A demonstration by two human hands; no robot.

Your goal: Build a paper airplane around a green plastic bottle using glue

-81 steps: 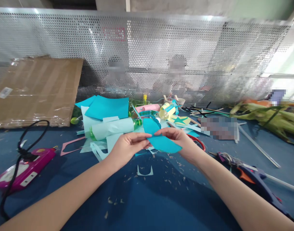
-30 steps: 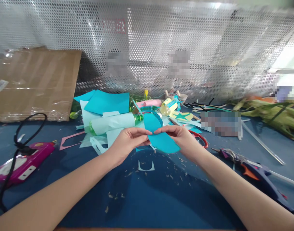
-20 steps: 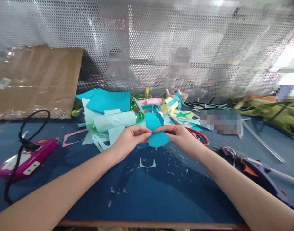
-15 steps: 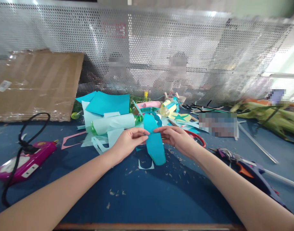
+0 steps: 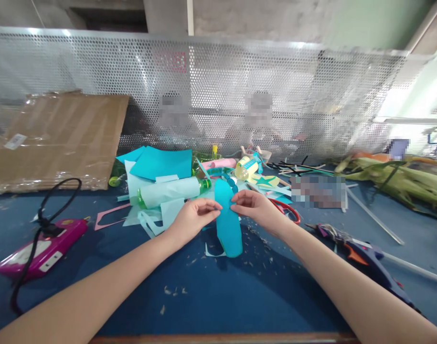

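Observation:
A long, rounded blue paper cutout [image 5: 229,231] is held up over the table's middle. My left hand [image 5: 197,215] pinches its left edge between thumb and fingers. On the opposite edge, my right hand [image 5: 256,209] pinches it the same way. Behind the left hand lies a green bottle wrapped in pale blue paper [image 5: 170,192]. A pale paper offcut [image 5: 211,252] rests on the table below the cutout. Red scissor handles [image 5: 292,212] show just beyond my right hand, their blades hidden.
To the left are a magenta power strip [image 5: 57,248] with a black cord and a large cardboard sheet [image 5: 68,138]. A glue gun [image 5: 370,258] lies at right. Blue paper sheets [image 5: 164,162], a yellow-wrapped bottle [image 5: 247,168] and corn husks [image 5: 379,179] sit at the back.
The blue cutout has gone from creased at its middle to nearly flat, both hands still pinching its edges. The camera view has tilted upward, showing more wall.

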